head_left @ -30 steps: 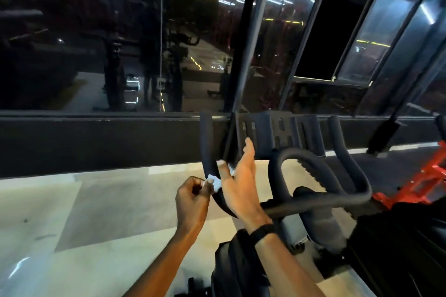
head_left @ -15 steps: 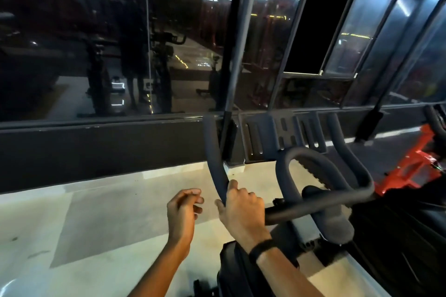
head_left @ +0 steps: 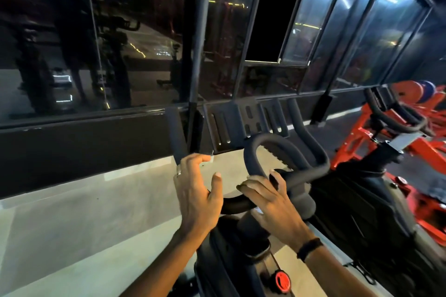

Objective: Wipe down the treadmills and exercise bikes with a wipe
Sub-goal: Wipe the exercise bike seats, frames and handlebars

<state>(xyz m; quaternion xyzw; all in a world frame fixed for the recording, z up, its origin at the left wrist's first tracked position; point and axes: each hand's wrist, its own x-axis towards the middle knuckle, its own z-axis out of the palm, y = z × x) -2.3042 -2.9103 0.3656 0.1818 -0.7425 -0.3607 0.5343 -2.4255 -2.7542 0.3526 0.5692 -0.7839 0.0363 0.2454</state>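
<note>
Two hands worked at one black exercise bike's handlebar (head_left: 287,152). The left hand (head_left: 198,196) hovered released beside its left prong, fingers loosely spread. The right hand (head_left: 270,202) lay over the crossbar, fingers curled on it. The wipe could not be made out. A second, red-framed bike (head_left: 376,137) stood at right.

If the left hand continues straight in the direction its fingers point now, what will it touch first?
Most likely the left upright prong of the bike's handlebar. The left hand is open, its fingers pointing up and forward, just below and right of that prong. Depth is unclear, so it could pass beside it.
</note>
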